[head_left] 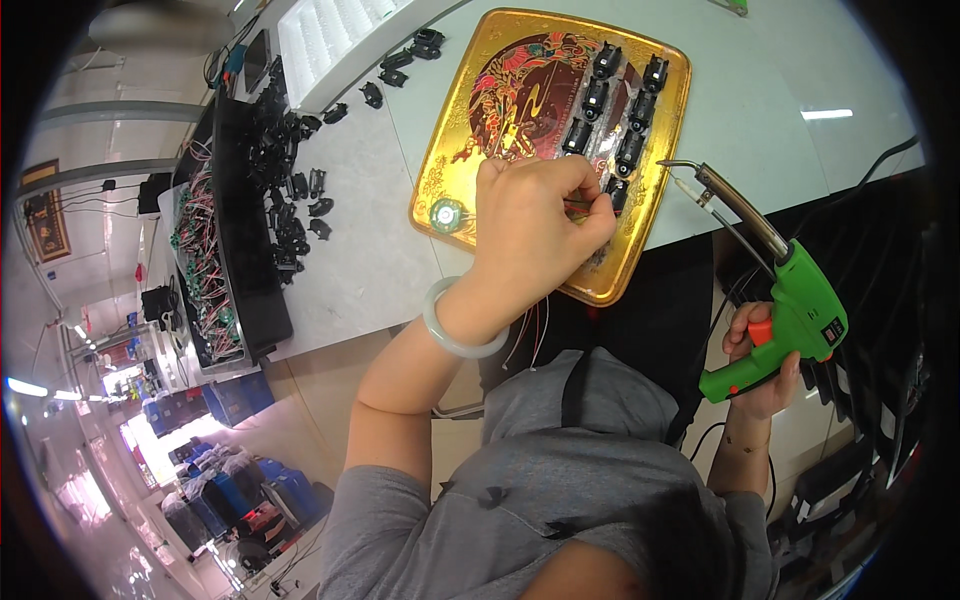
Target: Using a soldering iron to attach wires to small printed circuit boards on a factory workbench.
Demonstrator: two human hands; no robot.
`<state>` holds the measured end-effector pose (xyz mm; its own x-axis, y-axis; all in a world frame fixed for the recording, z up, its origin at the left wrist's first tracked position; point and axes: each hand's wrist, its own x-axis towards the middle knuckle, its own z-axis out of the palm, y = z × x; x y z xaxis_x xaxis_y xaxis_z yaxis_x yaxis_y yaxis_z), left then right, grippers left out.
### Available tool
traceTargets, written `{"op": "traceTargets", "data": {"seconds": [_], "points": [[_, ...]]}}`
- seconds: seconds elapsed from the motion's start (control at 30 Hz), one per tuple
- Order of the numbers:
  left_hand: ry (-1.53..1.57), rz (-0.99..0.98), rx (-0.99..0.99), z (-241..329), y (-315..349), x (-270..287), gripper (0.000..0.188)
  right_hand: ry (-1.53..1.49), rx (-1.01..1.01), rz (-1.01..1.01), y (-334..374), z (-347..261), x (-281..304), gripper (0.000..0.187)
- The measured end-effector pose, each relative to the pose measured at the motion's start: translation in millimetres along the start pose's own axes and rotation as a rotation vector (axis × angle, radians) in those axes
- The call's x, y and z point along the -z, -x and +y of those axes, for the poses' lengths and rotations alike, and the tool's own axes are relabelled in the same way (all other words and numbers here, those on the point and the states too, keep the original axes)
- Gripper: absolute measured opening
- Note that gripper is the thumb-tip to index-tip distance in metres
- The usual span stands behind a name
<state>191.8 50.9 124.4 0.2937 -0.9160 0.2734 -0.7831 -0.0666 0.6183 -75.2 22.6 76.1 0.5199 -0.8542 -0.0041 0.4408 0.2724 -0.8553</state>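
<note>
Soldering gun (790, 300), green with an orange trigger, sits right of frame centre, clamped in the right hand (762, 365); fingers wrapped round the grip, metal tip (668, 164) pointing up-left, just beside the right edge of the gold tray (450, 150). Left hand (535, 235), centre frame, fingers pinched together on a small black part (617, 192) at the tray's lower right; what exactly lies between the fingertips cannot be made out. Pale bangle (455, 330) on the left wrist. Thin red and white wires (530, 335) hang below that hand. Two rows of black connectors (620, 100) lie on the tray, upper right. Tray rests on the white table (380, 240). More loose black parts (295, 190) scattered upper left, beside a black bin (250, 290) of wired pieces.
</note>
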Motion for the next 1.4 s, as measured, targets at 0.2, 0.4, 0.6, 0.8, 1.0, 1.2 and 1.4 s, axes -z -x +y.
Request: {"op": "traceTargets", "data": {"seconds": [0.2,0.4,0.6,0.8,1.0,1.2,1.4], "points": [[0.013,-0.011,0.052,0.4,0.6,0.2,0.009,-0.009,-0.001,0.002,0.1,0.3,0.8,0.058],[0.001,-0.009,0.053,1.2,0.0,0.2,0.010,0.005,-0.011,0.006,0.2,0.3,1.0,0.059],[0.053,-0.048,0.075,5.4,-1.2,6.4,0.008,0.014,-0.030,0.006,0.2,0.0,0.6,0.060],[0.186,-0.147,-0.064,-4.0,-7.2,20.5,0.008,0.021,-0.044,0.001,0.7,-1.6,2.7,0.063],[0.014,-0.150,-0.326,-13.3,-2.7,24.4,0.012,0.055,-0.066,-0.062,0.5,-3.6,4.2,0.068],[-0.198,0.116,-0.377,-3.4,15.2,15.0,0.015,0.154,-0.038,-0.063,-2.6,-4.5,2.0,0.069],[-0.172,0.264,-0.219,1.2,26.7,2.2,0.016,0.164,-0.017,-0.100,-8.4,-6.1,3.8,0.062]]}}
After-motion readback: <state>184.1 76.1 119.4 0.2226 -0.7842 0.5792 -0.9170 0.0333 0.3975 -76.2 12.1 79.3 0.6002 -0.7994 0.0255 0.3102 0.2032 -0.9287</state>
